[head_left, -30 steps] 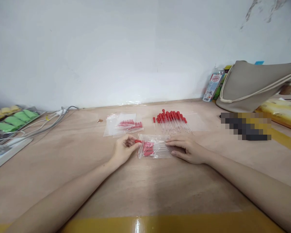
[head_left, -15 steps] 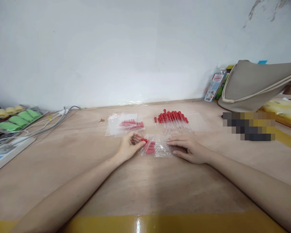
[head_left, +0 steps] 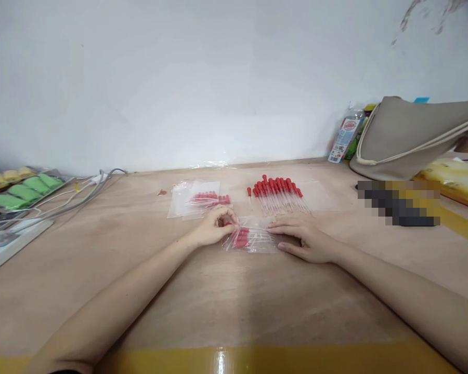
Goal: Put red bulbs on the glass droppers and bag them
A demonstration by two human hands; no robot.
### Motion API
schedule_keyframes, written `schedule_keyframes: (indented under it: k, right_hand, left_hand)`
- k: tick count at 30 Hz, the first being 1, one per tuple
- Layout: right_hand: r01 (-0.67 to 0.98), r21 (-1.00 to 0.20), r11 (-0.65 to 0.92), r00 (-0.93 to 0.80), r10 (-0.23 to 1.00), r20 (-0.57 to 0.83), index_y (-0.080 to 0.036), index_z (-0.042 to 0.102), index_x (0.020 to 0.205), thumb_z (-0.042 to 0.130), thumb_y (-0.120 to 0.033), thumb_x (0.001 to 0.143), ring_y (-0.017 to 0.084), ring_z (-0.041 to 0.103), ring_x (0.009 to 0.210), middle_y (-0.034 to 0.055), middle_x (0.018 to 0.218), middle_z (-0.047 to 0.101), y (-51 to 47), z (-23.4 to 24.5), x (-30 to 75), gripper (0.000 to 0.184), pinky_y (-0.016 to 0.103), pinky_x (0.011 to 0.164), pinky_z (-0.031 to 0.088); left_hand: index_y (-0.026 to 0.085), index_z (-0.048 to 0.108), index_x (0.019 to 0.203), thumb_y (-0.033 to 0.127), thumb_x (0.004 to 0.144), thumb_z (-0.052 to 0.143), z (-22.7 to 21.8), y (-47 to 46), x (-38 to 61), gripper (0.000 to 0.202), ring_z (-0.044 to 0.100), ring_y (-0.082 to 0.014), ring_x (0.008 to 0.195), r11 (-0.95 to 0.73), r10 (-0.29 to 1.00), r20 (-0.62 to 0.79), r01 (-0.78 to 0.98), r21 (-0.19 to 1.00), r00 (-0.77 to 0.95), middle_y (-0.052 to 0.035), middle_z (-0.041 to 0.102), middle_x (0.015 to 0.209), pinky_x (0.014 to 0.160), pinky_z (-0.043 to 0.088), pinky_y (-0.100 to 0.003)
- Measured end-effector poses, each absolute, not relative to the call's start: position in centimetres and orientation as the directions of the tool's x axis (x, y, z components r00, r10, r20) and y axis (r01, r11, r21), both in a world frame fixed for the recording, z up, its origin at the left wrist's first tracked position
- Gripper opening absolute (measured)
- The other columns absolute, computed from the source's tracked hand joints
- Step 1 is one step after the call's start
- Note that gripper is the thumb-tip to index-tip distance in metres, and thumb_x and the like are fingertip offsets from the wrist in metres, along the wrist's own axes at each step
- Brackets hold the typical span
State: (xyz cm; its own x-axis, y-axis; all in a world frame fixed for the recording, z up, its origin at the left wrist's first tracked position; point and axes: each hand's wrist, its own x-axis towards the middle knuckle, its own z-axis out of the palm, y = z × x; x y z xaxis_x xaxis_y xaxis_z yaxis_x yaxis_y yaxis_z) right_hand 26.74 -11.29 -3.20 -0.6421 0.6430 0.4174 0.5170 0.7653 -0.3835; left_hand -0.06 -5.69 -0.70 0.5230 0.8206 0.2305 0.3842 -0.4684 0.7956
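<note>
A clear plastic bag (head_left: 260,242) lies flat on the table, holding several droppers with red bulbs (head_left: 242,238) at its left end and thin clear stems to the right. My left hand (head_left: 215,226) is closed in a pinch at the bag's left edge, beside the bulbs; a bit of red shows by the thumb. My right hand (head_left: 302,239) rests at the bag's right end, fingers stretched out and thumb apart, the fingertips touching the plastic. Beyond the bag is a pile of red-bulbed droppers (head_left: 276,191), with a single dropper (head_left: 249,192) just left of it.
Filled bags (head_left: 208,198) and flat clear bags (head_left: 178,202) lie behind my left hand. A power strip (head_left: 19,241), cables (head_left: 97,189) and green rolls (head_left: 27,192) sit at left. At right are a grey drawstring bag (head_left: 405,137), a bottle (head_left: 346,135) and a blurred dark object (head_left: 400,202).
My left fingers have curled and shifted slightly over the bag's left edge, covering the red bulb that stuck out there. My right hand has stayed in place.
</note>
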Motion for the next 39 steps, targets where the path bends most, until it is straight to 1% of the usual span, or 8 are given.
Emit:
schedule_keyframes:
  k: [6, 14, 18, 21, 24, 28, 33, 39]
  right_hand:
    - [0.512, -0.384, 0.768, -0.647, 0.639, 0.416, -0.021, 0.053, 0.12, 0.052, -0.031, 0.083, 0.022, 0.05, 0.111, 0.0095, 0.118, 0.056, -11.3, -3.3, 26.8, 0.038, 0.043, 0.096, 0.04]
    - [0.509, -0.397, 0.764, -0.646, 0.644, 0.411, -0.022, 0.052, 0.121, 0.053, -0.031, 0.083, 0.022, 0.049, 0.112, 0.0092, 0.12, 0.056, -11.4, -3.0, 26.7, 0.039, 0.043, 0.096, 0.039]
    - [0.514, -0.403, 0.757, -0.65, 0.65, 0.394, -0.021, 0.052, 0.121, 0.053, -0.032, 0.082, 0.022, 0.049, 0.113, 0.0091, 0.12, 0.056, -11.4, -3.0, 26.7, 0.04, 0.042, 0.098, 0.038]
    - [0.525, -0.4, 0.751, -0.644, 0.658, 0.391, -0.02, 0.051, 0.122, 0.053, -0.032, 0.082, 0.021, 0.048, 0.113, 0.0097, 0.121, 0.055, -11.5, -3.1, 26.8, 0.041, 0.041, 0.097, 0.039]
    - [0.545, -0.395, 0.739, -0.617, 0.673, 0.408, -0.019, 0.049, 0.123, 0.054, -0.034, 0.082, 0.022, 0.047, 0.115, 0.0107, 0.122, 0.053, -11.5, -3.1, 26.7, 0.044, 0.042, 0.097, 0.039]
    - [0.551, -0.389, 0.738, -0.607, 0.674, 0.421, -0.02, 0.049, 0.123, 0.054, -0.035, 0.081, 0.024, 0.046, 0.115, 0.0115, 0.121, 0.053, -11.6, -3.1, 26.7, 0.044, 0.043, 0.096, 0.04]
    - [0.545, -0.386, 0.744, -0.619, 0.668, 0.414, -0.02, 0.048, 0.124, 0.053, -0.035, 0.082, 0.024, 0.046, 0.115, 0.0116, 0.122, 0.053, -11.6, -3.2, 26.7, 0.045, 0.044, 0.096, 0.039]
    - [0.534, -0.386, 0.752, -0.623, 0.659, 0.421, -0.021, 0.05, 0.123, 0.053, -0.034, 0.082, 0.024, 0.047, 0.115, 0.011, 0.122, 0.054, -11.4, -3.4, 26.8, 0.043, 0.045, 0.097, 0.039]
  left_hand:
    - [0.018, 0.047, 0.076, 0.033, 0.074, 0.056, -1.4, -6.0, -0.3, 0.018, 0.043, -0.008, 0.053, -0.322, 0.912, 0.227, 0.255, 0.912, 0.341, 0.0031, 0.05, 0.064, 0.05, 0.034, -0.019]
    - [0.018, 0.051, 0.077, 0.032, 0.075, 0.058, -3.2, -7.4, -2.9, 0.016, 0.051, -0.0104, 0.062, -0.391, 0.92, 0.361, 0.39, 0.834, 0.153, 0.0015, 0.052, 0.071, 0.056, 0.041, -0.021]
    - [0.016, 0.064, 0.076, 0.035, 0.074, 0.06, -3.3, -8.3, -3.4, 0.019, 0.053, -0.0121, 0.062, -0.426, 0.905, 0.355, 0.507, 0.749, 0.235, -0.0027, 0.059, 0.075, 0.057, 0.043, -0.024]
    - [0.019, 0.067, 0.088, 0.036, 0.075, 0.06, -2.9, -8.6, -3.2, 0.023, 0.056, -0.0141, 0.067, -0.41, 0.908, 0.287, 0.505, 0.759, 0.304, -0.0044, 0.064, 0.086, 0.059, 0.044, -0.025]
    - [0.02, 0.067, 0.089, 0.033, 0.077, 0.057, -2.5, -8.8, -2.9, 0.021, 0.056, -0.0139, 0.069, -0.408, 0.892, 0.215, 0.506, 0.76, 0.397, -0.0035, 0.065, 0.093, 0.061, 0.043, -0.025]
    - [0.018, 0.06, 0.088, 0.027, 0.077, 0.055, -2.1, -9.0, -2.9, 0.015, 0.05, -0.0115, 0.063, -0.448, 0.86, 0.213, 0.486, 0.751, 0.463, -0.0017, 0.062, 0.083, 0.06, 0.041, -0.024]
    - [0.02, 0.049, 0.094, 0.02, 0.073, 0.057, -2.0, -9.1, -3.3, 0.022, 0.048, -0.0123, 0.072, -0.45, 0.825, 0.2, 0.401, 0.798, 0.528, -0.003, 0.057, 0.088, 0.066, 0.04, -0.025]
    - [0.019, 0.045, 0.088, 0.036, 0.069, 0.061, -1.9, -8.0, -2.6, 0.03, 0.053, -0.0112, 0.068, -0.183, 0.969, 0.135, 0.237, 0.954, 0.205, -0.0012, 0.058, 0.081, 0.063, 0.04, -0.024]
